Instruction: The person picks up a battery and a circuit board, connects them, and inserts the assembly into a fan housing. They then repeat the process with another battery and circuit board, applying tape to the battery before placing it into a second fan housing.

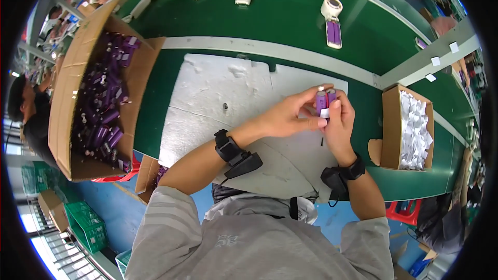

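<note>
Over the right part of a white foam sheet (207, 85), my left hand (290, 115) and my right hand (340, 124) grip a purple battery pack (321, 101) between them. It looks like two cylindrical cells side by side, with a bit of red between them. A small white label (324, 113) sits low on its front, where fingers of both hands press. The fingers of both hands are closed round the pack and hide part of it.
At left, a tall cardboard box (65, 109) holds many purple battery packs (106, 119). A smaller cardboard box (391, 129) with white paper slips (414, 129) stands at right. Beyond a pale rail (249, 46), several white handheld devices lie on the green belt, one (332, 23) showing purple cells.
</note>
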`<control>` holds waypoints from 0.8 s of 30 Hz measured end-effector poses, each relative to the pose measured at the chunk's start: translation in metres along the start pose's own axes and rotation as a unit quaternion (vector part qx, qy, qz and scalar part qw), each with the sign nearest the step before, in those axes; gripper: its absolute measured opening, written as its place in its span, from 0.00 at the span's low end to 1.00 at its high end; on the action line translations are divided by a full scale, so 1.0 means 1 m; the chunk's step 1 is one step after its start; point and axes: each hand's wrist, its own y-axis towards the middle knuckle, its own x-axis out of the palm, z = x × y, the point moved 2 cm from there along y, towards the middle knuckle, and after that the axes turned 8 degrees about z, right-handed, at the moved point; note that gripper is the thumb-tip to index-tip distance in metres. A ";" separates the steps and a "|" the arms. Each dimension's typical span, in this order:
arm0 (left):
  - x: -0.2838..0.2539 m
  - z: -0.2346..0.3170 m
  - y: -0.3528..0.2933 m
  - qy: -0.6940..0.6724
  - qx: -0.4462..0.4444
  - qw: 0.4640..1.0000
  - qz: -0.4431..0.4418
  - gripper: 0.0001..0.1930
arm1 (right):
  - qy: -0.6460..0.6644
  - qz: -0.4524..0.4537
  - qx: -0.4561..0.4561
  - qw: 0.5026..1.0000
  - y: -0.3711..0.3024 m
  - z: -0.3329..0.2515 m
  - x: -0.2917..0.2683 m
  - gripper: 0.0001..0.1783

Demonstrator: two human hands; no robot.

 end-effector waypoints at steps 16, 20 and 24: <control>-0.002 0.010 -0.005 0.082 0.094 0.988 0.093 0.27 | -0.041 0.077 -0.072 0.994 -0.006 -0.001 0.016 0.21; -0.006 0.015 -0.006 -0.011 -0.010 0.990 0.139 0.21 | -0.096 0.040 0.007 0.995 -0.006 0.003 0.003 0.14; -0.008 0.011 -0.006 -0.022 -0.057 0.992 0.112 0.21 | -0.176 -0.102 -0.017 0.979 -0.009 -0.007 0.009 0.15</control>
